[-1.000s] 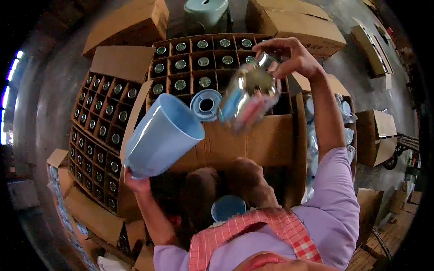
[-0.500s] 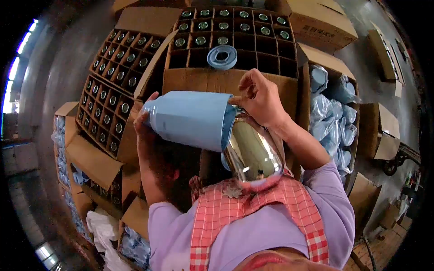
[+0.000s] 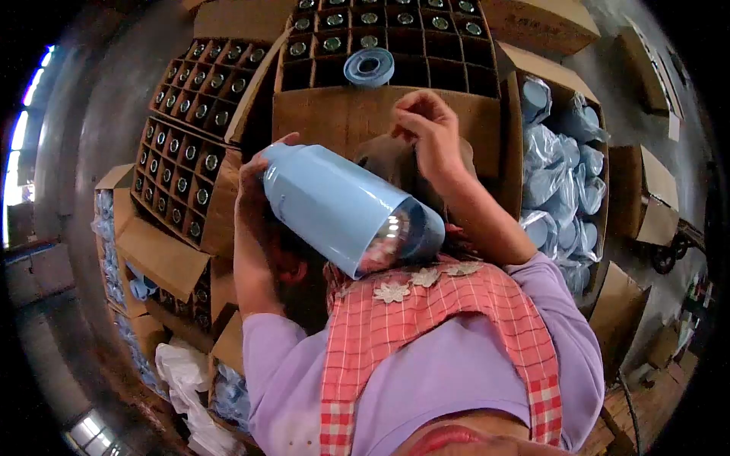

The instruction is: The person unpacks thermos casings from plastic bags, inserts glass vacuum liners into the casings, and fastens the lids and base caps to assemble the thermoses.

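Note:
My left hand point(image 3: 255, 176) is wrapped round the narrow end of a light blue casing point(image 3: 331, 199), which lies tilted with its wide end toward my apron. Inside that wide end shows the rounded base of a silvery glass flask point(image 3: 386, 242); the rest of it is hidden by the casing. My right hand point(image 3: 427, 131) is raised above and to the right of the casing, touching neither. Its fingers are curled together, and whether anything small is between them cannot be made out. A blue ring-shaped part point(image 3: 369, 68) rests on the divided carton in front.
The divided carton point(image 3: 380, 114) holds upright bottles and several vacant cells. More divided cartons of bottles point(image 3: 182, 156) stand at the left. At the right a carton holds blue parts in plastic bags point(image 3: 559, 175). White plastic point(image 3: 186, 387) hangs at the lower left.
The silvery flask has gone from my right hand into the blue casing. The casing now tilts down toward my apron, and my right hand has come away from it.

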`<state>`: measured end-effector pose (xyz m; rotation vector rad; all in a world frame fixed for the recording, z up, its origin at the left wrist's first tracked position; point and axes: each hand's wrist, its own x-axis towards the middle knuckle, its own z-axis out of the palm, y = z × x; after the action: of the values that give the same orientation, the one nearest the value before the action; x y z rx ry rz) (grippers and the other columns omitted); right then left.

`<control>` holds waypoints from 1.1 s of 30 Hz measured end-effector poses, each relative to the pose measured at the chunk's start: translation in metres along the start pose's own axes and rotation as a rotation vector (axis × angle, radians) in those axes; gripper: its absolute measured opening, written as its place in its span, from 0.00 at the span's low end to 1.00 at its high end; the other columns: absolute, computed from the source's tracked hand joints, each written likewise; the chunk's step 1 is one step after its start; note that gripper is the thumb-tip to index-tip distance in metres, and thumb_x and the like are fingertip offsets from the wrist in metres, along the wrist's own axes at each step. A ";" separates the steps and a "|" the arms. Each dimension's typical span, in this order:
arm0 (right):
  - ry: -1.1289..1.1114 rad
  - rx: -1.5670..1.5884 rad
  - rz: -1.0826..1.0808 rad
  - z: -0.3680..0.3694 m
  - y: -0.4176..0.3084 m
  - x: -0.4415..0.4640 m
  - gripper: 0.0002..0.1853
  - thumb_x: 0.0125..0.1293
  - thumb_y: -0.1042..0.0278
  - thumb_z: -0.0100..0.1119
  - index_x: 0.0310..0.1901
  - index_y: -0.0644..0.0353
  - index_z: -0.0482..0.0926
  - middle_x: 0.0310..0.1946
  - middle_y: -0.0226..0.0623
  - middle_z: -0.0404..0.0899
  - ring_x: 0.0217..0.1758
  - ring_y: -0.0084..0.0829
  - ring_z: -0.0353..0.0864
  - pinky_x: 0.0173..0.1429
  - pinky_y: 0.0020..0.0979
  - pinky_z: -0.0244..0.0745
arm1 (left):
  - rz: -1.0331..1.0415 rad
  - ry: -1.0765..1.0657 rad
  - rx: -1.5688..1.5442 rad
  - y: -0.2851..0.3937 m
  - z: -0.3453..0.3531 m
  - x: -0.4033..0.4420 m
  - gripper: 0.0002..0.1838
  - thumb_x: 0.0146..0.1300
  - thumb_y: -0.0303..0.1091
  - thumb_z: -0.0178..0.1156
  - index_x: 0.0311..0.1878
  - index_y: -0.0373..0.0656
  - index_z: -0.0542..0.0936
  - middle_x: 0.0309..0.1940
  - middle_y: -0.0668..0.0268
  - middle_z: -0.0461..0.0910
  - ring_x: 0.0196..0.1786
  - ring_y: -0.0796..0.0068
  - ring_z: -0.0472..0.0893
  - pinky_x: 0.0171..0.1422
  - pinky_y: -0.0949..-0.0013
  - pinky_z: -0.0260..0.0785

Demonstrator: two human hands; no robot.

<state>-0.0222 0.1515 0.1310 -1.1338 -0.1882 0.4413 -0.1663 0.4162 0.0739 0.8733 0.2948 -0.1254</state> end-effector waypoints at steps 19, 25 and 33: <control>-0.541 -0.744 -0.570 -0.068 -0.035 -0.054 0.39 0.50 0.56 0.65 0.63 0.64 0.63 0.64 0.52 0.59 0.68 0.48 0.58 0.68 0.41 0.55 | 0.187 0.339 -0.190 -0.030 0.028 -0.018 0.19 0.59 0.46 0.54 0.44 0.41 0.78 0.37 0.63 0.81 0.41 0.67 0.79 0.46 0.65 0.71; -0.273 -0.319 -0.415 -0.080 -0.032 -0.056 0.44 0.49 0.55 0.69 0.65 0.64 0.58 0.64 0.48 0.61 0.65 0.39 0.63 0.62 0.37 0.65 | 0.150 0.453 -0.021 -0.005 0.109 -0.015 0.27 0.57 0.47 0.56 0.55 0.39 0.74 0.39 0.67 0.78 0.36 0.74 0.78 0.30 0.70 0.70; 0.044 0.424 0.143 -0.131 0.016 -0.042 0.35 0.64 0.40 0.41 0.66 0.55 0.57 0.65 0.43 0.60 0.68 0.43 0.59 0.69 0.48 0.54 | 1.116 0.234 1.234 0.014 0.223 -0.015 0.49 0.37 0.44 0.68 0.65 0.35 0.60 0.50 0.50 0.72 0.51 0.51 0.74 0.55 0.61 0.68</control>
<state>-0.0164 0.0303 0.0648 -0.7413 0.0270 0.5526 -0.1317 0.2533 0.2238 2.1605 -0.1376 0.9378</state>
